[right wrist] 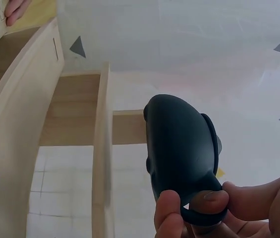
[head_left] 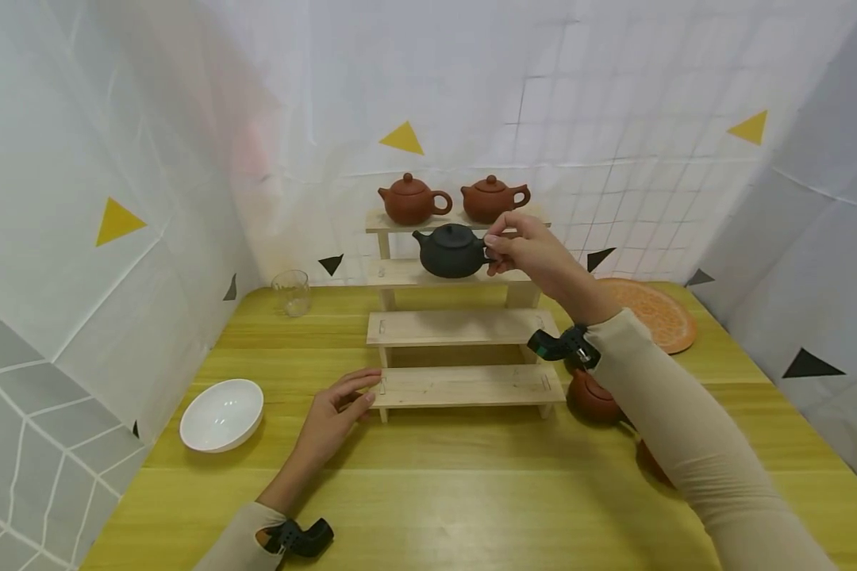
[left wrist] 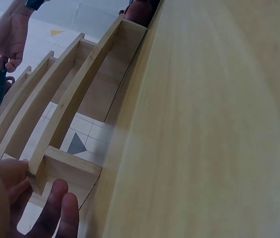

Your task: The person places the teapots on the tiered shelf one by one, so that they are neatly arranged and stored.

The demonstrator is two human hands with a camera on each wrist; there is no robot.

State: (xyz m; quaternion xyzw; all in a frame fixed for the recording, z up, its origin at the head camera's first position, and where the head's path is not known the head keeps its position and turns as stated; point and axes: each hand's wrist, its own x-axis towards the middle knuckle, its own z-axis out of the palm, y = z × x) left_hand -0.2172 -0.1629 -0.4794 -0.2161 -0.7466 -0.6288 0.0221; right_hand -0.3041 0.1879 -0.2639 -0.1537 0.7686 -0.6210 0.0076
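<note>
A black teapot (head_left: 451,251) hangs level in front of the upper steps of a wooden stepped stand (head_left: 464,385), its spout to the left. My right hand (head_left: 528,247) pinches its handle between thumb and fingers; the right wrist view shows the teapot's dark body (right wrist: 179,144) up close. At the lowest step's left end is my left hand (head_left: 336,416), thumb and fingers about the board's corner (left wrist: 38,171). Two reddish-brown clay teapots, one on the left (head_left: 407,201) and one on the right (head_left: 490,200), stand on the top step with handles to the right.
A white bowl (head_left: 221,415) sits at the left, with a clear glass cup (head_left: 292,293) farther back. Right of the stand, partly behind my right arm, are a brown teapot (head_left: 594,399) and a round orange-patterned mat (head_left: 650,313). White sheeting encloses the table's back and sides.
</note>
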